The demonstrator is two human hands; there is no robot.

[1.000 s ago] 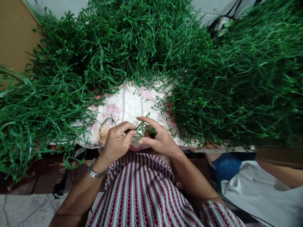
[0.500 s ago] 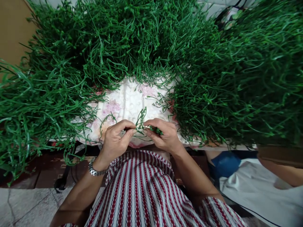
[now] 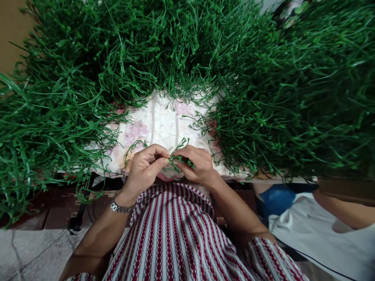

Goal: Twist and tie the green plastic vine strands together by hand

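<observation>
Over the near edge of the flowered cloth (image 3: 164, 121), my left hand (image 3: 148, 166) and my right hand (image 3: 195, 164) almost touch at the fingertips. Between thumb and finger each one pinches a thin green plastic stem piece (image 3: 181, 145), whose forked tips stick up between the hands. More green bits show under the fingers of my right hand; how they join is hidden. One loose green stem (image 3: 136, 145) lies on the cloth just beyond my left hand.
Heaps of green plastic stems surround the cloth: a left heap (image 3: 58, 128), a back heap (image 3: 164, 43) and a right heap (image 3: 281, 109). A person in a white shirt (image 3: 316, 234) sits close by on the right. A cardboard box edge (image 3: 345, 190) is near them.
My hands have drawn closer together at the fingertips. The forked green tips between them now lean to the right instead of standing upright. The view has shifted slightly.
</observation>
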